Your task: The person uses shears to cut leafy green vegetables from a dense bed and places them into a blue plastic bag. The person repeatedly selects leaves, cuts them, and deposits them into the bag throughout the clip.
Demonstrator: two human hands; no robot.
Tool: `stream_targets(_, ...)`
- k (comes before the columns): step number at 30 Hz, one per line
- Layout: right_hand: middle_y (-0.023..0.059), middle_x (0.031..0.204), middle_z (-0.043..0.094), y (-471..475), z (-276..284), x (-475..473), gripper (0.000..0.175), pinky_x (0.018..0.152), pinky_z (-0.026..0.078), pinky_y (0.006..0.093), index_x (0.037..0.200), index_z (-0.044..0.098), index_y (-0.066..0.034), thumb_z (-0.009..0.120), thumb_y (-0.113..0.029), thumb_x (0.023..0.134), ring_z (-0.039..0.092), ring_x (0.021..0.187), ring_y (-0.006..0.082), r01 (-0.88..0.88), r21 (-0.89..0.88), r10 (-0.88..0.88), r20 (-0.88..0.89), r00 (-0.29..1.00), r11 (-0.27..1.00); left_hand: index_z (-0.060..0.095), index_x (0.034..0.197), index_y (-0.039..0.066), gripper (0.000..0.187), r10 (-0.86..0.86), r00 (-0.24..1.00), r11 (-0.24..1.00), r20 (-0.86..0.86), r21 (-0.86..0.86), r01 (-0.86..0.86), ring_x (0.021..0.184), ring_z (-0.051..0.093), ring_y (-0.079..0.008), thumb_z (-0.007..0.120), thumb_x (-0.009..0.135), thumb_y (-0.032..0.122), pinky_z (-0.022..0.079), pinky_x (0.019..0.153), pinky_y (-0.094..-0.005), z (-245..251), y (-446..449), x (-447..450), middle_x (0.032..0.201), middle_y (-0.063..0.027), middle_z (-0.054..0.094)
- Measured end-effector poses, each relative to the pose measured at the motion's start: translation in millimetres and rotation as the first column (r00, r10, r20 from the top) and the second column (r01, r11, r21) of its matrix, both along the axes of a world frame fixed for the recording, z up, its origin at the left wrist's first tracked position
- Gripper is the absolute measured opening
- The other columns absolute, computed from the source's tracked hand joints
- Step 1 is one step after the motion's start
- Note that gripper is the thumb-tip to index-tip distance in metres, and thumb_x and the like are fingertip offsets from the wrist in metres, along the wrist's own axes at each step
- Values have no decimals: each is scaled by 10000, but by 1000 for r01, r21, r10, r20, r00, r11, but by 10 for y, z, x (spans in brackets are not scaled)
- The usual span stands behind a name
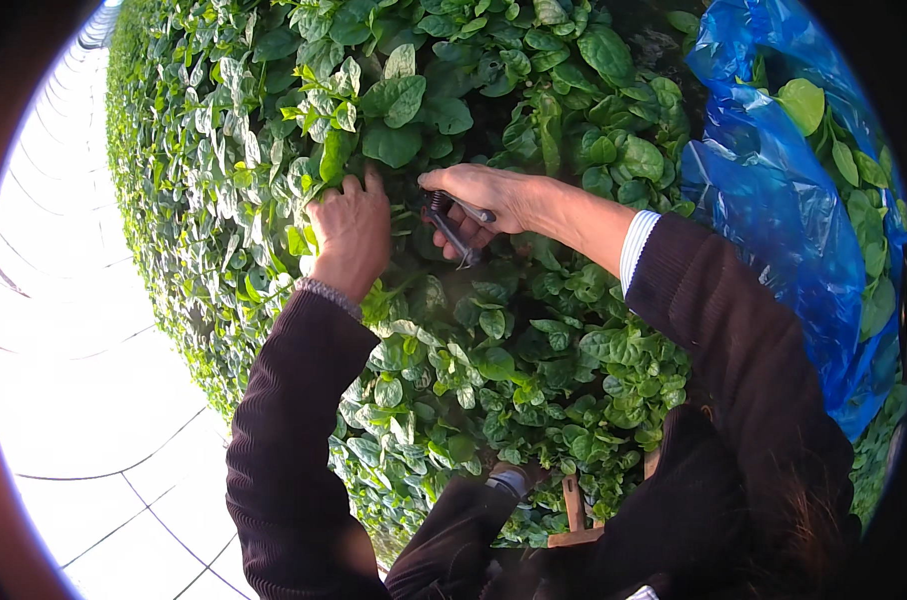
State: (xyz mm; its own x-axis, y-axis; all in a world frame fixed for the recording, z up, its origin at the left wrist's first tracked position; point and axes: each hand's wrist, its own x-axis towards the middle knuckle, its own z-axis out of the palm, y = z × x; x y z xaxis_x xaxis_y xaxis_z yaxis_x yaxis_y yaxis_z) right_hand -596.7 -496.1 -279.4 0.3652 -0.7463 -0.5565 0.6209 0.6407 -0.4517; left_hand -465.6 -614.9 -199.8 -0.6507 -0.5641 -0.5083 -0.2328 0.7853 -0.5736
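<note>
Dense leafy green plants (491, 364) fill the bed before me. My right hand (472, 206) is closed around spring-loaded hand pruners (453, 229); their spring and handles show, while the blades are hard to make out. Close by on the left, my left hand (352, 225) reaches into the foliage, its back towards me. Its fingertips are hidden among stems and leaves, so whether they grip a stem cannot be told. Broad leaves (393, 120) stand just beyond both hands.
A blue plastic bag (768, 217) holding picked leaves (866, 217) lies on the right. Part of a wooden frame (573, 506) shows near my legs. Greenhouse hoops (150, 510) curve along the bright left side.
</note>
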Motion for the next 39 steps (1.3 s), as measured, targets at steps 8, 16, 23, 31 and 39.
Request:
stream_targets(8, 66, 657, 599, 728, 65, -14, 519, 436, 489, 273, 1074, 540, 9, 395, -490, 1066, 600, 471, 149, 12, -100, -27, -148, 989, 995, 596, 1271, 115, 486, -182, 916, 970, -357, 87, 227, 987, 602, -270, 690, 796, 154, 443, 890, -452, 218, 328, 564, 1019, -97, 596)
stream_targets(16, 158, 716, 641, 843, 133, 113, 437, 462, 573, 356, 982, 489, 22, 369, -387, 1077, 680, 539, 250, -219, -131, 193, -186, 963, 967, 657, 1171, 190, 385, -400, 766, 898, -502, -50, 437, 1205, 504, -267, 662, 787, 157, 326, 1103, -566, 171, 257, 789, 1156, -90, 528)
stream_targets(23, 177, 704, 663, 481, 156, 252, 542, 436, 531, 321, 781, 523, 53, 380, -377, 1078, 692, 542, 240, -297, -38, 273, -300, 914, 954, 639, 1116, 168, 466, -415, 797, 891, -439, -16, 454, 1450, 353, -316, 779, 672, 164, 144, 1219, -617, 123, 80, 792, 1512, -129, 426)
stream_targets(31, 166, 697, 627, 635, 148, 223, 471, 461, 559, 361, 946, 512, 66, 393, -376, 1055, 669, 538, 255, -223, -152, 185, -230, 955, 963, 637, 1100, 151, 532, -337, 811, 922, -479, 7, 388, 1521, 247, -352, 831, 606, 187, 89, 1228, -635, 82, -25, 879, 1608, -165, 327)
stream_targets(39, 148, 688, 636, 418, 149, 318, 464, 471, 551, 346, 863, 474, 18, 340, -363, 1091, 663, 518, 216, -287, -60, 247, -363, 898, 956, 624, 1084, 112, 517, -412, 805, 891, -426, -3, 454, 1530, 235, -335, 824, 613, 187, 76, 1223, -658, 162, -35, 753, 1632, -137, 302)
